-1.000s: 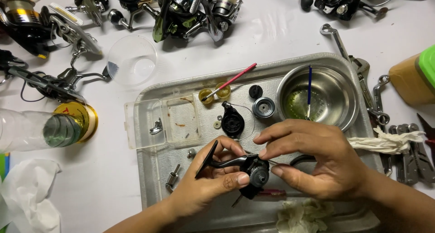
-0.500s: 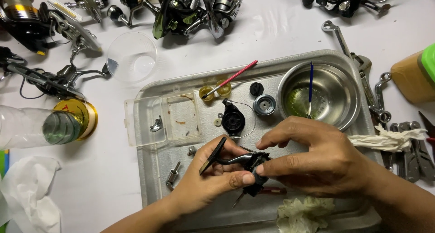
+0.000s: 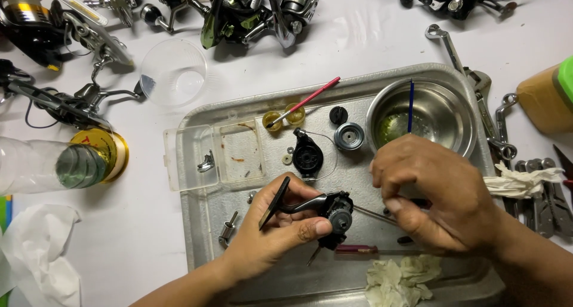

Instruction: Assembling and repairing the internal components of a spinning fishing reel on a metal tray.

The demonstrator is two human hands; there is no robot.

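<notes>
My left hand grips a small black fishing reel body by its stem, over a metal tray. A thin metal shaft sticks out of the reel's right side. My right hand is to the right of the reel, fingers pinched at the far end of that shaft. A black rotor part and a grey round spool lie in the tray just above my hands.
The tray also holds a steel bowl with a blue brush, a red-handled brush, a clear plastic box, a red screwdriver and crumpled tissue. Several reels line the top; wrenches lie right, a bottle left.
My right hand has moved off the reel toward the right, and the thin shaft now shows between it and the reel. The left hand keeps its hold.
</notes>
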